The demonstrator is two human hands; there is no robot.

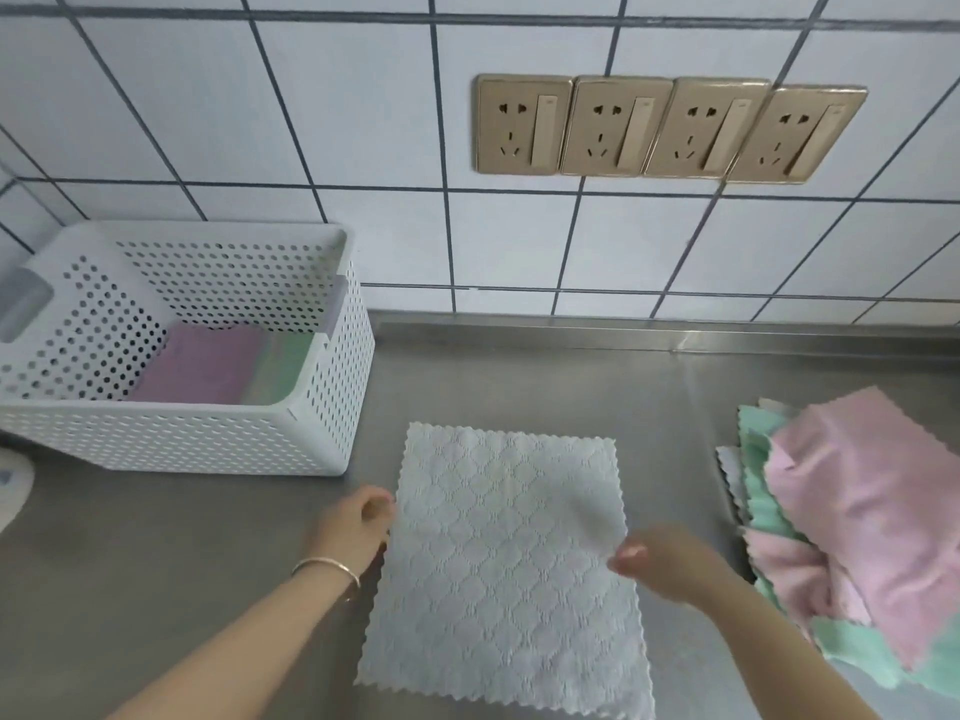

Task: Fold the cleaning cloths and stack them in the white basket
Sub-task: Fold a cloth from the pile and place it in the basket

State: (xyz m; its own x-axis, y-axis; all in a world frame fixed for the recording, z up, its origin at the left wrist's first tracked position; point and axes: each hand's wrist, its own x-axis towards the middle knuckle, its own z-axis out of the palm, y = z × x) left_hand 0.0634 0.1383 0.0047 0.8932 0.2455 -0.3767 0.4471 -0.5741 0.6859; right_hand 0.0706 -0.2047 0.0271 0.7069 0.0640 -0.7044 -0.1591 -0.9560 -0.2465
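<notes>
With a grey cloth (506, 569) lying flat on the worktop (208, 563) near the white basket (332, 407), the left hand (358, 522) and right hand (670, 561) are pinching its side edges, fingers closed on fabric, and should be matching edges squarely before creasing.

A brushed stainless-steel bench (519, 376) meets a wall of white square tiles (363, 106) set with dark grout lines. Four gold-toned socket plates (670, 129), each with a rocker switch, sit side by side on the wall. Soft, even light falls across the dull metal surface.
</notes>
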